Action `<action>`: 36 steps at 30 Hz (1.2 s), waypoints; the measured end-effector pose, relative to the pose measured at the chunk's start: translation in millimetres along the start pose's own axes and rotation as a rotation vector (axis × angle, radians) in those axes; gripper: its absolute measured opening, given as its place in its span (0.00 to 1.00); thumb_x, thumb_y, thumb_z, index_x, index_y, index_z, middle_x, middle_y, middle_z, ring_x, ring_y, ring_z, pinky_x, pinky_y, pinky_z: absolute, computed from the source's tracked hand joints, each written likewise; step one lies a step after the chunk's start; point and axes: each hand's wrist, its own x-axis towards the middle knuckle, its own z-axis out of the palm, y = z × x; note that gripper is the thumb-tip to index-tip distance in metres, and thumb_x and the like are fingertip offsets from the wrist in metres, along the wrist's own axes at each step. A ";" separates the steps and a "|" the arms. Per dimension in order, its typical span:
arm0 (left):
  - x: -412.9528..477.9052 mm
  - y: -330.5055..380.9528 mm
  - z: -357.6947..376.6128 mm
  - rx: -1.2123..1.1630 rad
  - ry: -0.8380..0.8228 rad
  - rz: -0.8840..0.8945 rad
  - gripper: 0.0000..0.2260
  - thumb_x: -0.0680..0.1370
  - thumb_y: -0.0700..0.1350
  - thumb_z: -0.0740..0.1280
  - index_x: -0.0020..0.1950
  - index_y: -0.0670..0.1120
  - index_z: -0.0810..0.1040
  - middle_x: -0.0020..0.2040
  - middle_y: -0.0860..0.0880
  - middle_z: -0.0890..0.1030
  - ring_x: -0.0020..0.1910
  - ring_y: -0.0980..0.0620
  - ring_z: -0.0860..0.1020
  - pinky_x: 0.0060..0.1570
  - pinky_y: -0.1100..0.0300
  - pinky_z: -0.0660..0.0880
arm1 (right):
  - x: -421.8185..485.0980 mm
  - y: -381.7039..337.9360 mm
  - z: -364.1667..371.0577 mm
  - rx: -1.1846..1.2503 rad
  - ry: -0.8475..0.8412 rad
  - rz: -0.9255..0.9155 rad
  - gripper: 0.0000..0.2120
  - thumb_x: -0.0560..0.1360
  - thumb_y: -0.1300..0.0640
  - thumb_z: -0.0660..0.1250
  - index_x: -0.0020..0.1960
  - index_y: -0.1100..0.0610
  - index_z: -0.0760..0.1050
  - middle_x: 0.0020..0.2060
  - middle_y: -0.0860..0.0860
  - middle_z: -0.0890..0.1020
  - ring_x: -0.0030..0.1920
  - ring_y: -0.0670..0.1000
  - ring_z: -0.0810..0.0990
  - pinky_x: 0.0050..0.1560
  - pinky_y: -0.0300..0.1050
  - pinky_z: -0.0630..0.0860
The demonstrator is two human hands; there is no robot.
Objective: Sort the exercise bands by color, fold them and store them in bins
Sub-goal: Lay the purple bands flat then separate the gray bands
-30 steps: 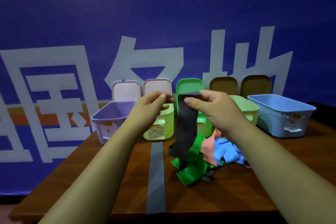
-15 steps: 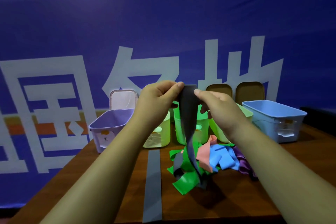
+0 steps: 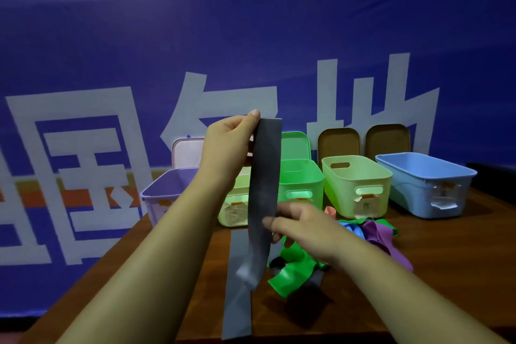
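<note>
My left hand (image 3: 227,145) pinches the top end of a dark grey band (image 3: 264,190) and holds it high, so it hangs straight down to the table. My right hand (image 3: 301,227) pinches the same band lower down, near its middle. A second grey band (image 3: 237,301) lies flat on the wooden table (image 3: 418,288) under it. To the right a loose pile holds a green band (image 3: 290,274), a blue band (image 3: 353,227), a purple band (image 3: 382,234) and a pink band (image 3: 331,211).
Several bins line the table's back: a purple bin (image 3: 167,190), a pale green bin (image 3: 233,209), a bright green bin (image 3: 301,184), a light green bin (image 3: 356,186) and a blue bin (image 3: 425,184). Lids (image 3: 339,142) lean on the blue banner (image 3: 251,50) behind.
My left hand has lifted the grey band's top end higher. My right hand has left the top and slid down to the band's middle. The camera has tilted up.
</note>
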 end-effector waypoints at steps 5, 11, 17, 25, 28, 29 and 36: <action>-0.3 -12.4 -9.4 -0.007 0.048 -0.110 0.13 0.86 0.54 0.66 0.46 0.52 0.84 0.38 0.58 0.87 0.37 0.57 0.85 0.37 0.60 0.83 | 1.0 12.3 13.1 -0.006 -0.051 0.048 0.08 0.82 0.48 0.72 0.60 0.44 0.85 0.51 0.42 0.89 0.49 0.42 0.86 0.50 0.42 0.79; -5.5 -23.3 -17.5 -0.027 0.007 -0.118 0.12 0.85 0.55 0.67 0.49 0.52 0.86 0.41 0.57 0.87 0.39 0.56 0.86 0.39 0.59 0.84 | 12.4 -4.1 -3.7 -0.043 0.060 0.033 0.19 0.77 0.31 0.69 0.53 0.45 0.86 0.45 0.42 0.88 0.48 0.48 0.87 0.59 0.55 0.82; -9.7 -30.8 -17.6 -0.008 -0.068 -0.047 0.11 0.86 0.53 0.66 0.53 0.51 0.86 0.47 0.50 0.87 0.40 0.56 0.86 0.40 0.55 0.85 | 37.6 -60.0 -41.2 0.063 0.364 -0.164 0.13 0.82 0.40 0.69 0.52 0.48 0.84 0.44 0.44 0.87 0.45 0.47 0.83 0.44 0.46 0.81; -13.5 -45.8 -30.7 0.012 -0.060 -0.082 0.12 0.85 0.58 0.64 0.57 0.55 0.84 0.51 0.51 0.88 0.52 0.50 0.87 0.51 0.51 0.86 | 59.4 -78.4 -26.4 0.049 0.381 -0.243 0.05 0.84 0.49 0.69 0.55 0.49 0.82 0.44 0.50 0.86 0.38 0.47 0.80 0.39 0.42 0.77; -37.0 -73.9 -34.7 0.118 -0.203 -0.200 0.11 0.85 0.57 0.65 0.57 0.53 0.83 0.54 0.46 0.86 0.56 0.44 0.85 0.60 0.42 0.83 | 61.4 -82.9 -22.7 0.115 0.395 -0.274 0.05 0.85 0.50 0.68 0.57 0.48 0.80 0.44 0.49 0.84 0.36 0.48 0.81 0.37 0.42 0.77; -47.0 -86.7 -35.9 0.160 -0.273 -0.225 0.12 0.85 0.57 0.66 0.58 0.51 0.83 0.55 0.45 0.86 0.57 0.43 0.84 0.62 0.41 0.82 | 61.3 -83.7 -21.2 0.134 0.401 -0.278 0.04 0.85 0.50 0.68 0.58 0.48 0.80 0.45 0.49 0.84 0.36 0.48 0.82 0.36 0.42 0.77; -94.7 -124.0 -51.6 0.198 -0.443 -0.345 0.11 0.84 0.41 0.69 0.66 0.47 0.81 0.59 0.45 0.87 0.54 0.50 0.85 0.59 0.48 0.82 | 74.0 -66.4 -6.9 0.158 0.506 -0.263 0.02 0.86 0.51 0.67 0.55 0.47 0.78 0.44 0.51 0.85 0.31 0.50 0.82 0.30 0.44 0.76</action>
